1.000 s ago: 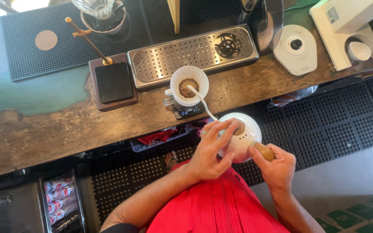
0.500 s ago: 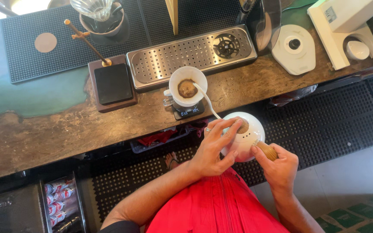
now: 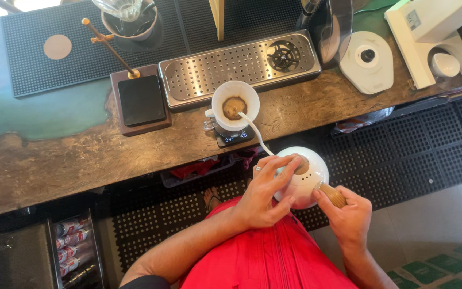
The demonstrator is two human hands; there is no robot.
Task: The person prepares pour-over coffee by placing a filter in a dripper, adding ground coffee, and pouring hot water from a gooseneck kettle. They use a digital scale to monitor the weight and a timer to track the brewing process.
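While tilted in both hands, white kettle (image 3: 307, 182) beside red-white packets (image 3: 70, 251)

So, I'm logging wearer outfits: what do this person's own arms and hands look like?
Both forearms are bare, with no gloves. The left hand wears a silver ring on one finger; the right hand shows no jewellery. A dark sleeve edge shows at the left upper arm, beside a red zipped garment.
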